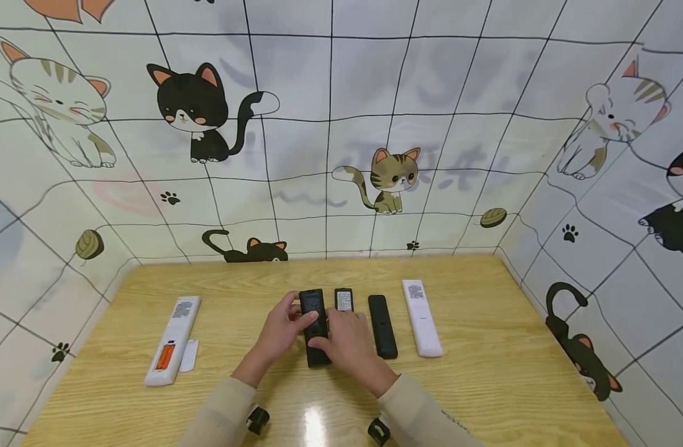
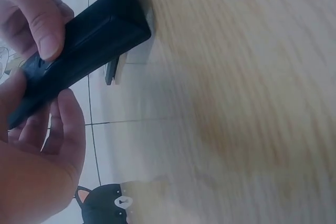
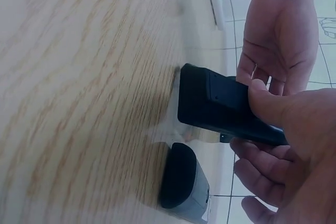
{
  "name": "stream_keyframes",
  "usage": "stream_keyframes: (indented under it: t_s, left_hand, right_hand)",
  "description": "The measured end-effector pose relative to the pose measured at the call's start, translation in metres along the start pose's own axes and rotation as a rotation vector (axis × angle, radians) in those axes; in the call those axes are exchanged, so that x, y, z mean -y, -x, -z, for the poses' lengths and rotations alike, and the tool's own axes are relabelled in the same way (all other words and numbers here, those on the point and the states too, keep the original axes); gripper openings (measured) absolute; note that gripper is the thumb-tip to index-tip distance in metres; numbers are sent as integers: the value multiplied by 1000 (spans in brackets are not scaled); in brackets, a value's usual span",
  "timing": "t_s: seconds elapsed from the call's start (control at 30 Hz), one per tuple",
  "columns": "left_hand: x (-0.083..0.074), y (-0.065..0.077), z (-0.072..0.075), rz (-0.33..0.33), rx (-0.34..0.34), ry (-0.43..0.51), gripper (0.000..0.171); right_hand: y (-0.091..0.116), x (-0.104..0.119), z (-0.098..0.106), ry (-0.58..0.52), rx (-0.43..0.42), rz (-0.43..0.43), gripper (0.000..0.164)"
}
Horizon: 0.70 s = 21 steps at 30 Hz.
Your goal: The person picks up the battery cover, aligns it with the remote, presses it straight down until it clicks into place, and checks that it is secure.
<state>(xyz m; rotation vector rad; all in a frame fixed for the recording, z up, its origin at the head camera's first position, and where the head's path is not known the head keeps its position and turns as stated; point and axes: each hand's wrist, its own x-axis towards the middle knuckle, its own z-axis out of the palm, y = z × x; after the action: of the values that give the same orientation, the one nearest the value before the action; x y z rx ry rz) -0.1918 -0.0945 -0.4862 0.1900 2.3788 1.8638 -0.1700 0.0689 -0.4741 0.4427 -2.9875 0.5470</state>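
A black remote control (image 1: 315,304) is held between both hands over the middle of the table, tilted, its label side facing up. My left hand (image 1: 278,332) grips its left edge, thumb lying across the upper face. From the right, my right hand (image 1: 349,341) holds the same remote, thumb on its lower part and fingers around the far side. In the left wrist view the remote (image 2: 100,30) shows its near end; in the right wrist view the remote (image 3: 226,98) has the right thumb pressed on its face.
Behind the right hand lies a small dark remote with a white label (image 1: 344,300). To the right are another black remote (image 1: 382,326) and a white remote (image 1: 422,318). At left, a white remote (image 1: 179,329) exposes an orange battery (image 1: 165,356) beside its loose cover (image 1: 189,356).
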Motion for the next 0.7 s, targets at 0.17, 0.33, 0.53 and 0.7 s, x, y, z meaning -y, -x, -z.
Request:
stream_keyframes:
  t_s: [0.17,0.33,0.53,0.7]
  left_hand:
    - [-3,1,0,-7,11,-66,38]
    - [-2,0,-1,-32,0,-116,44]
    - [1,-4,-4,-26,-1,-134,48]
    - [1,-6,-6,-34,12,-151,51]
  right_hand:
    - [0,0,1,-33,26,-3,51]
    - [0,-1,-1,-56,39,-9,52]
    - [-2,-4,-3,-45,51,-19,49]
    - [-3,-5,-3,-4,60,-25,51]
